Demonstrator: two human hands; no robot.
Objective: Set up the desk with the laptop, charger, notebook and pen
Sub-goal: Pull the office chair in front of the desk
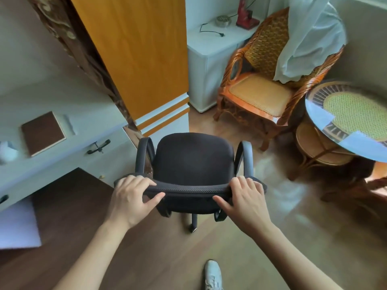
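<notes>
A black office chair (193, 162) with armrests stands in the middle of the floor, its seat facing away from me. My left hand (130, 198) grips the left end of its backrest top. At the right end of that top edge my right hand (244, 203) holds on too. A white desk (69, 97) runs along the left, and a brown notebook (43, 132) lies flat on it. I see no laptop, charger or pen in view.
The desk has drawers with black handles (98, 146). An orange wardrobe door (142, 59) stands behind the chair. A rattan armchair (263, 86) and a round glass-topped rattan table (351, 120) fill the right side. A white cabinet (211, 51) carries a cable and red item.
</notes>
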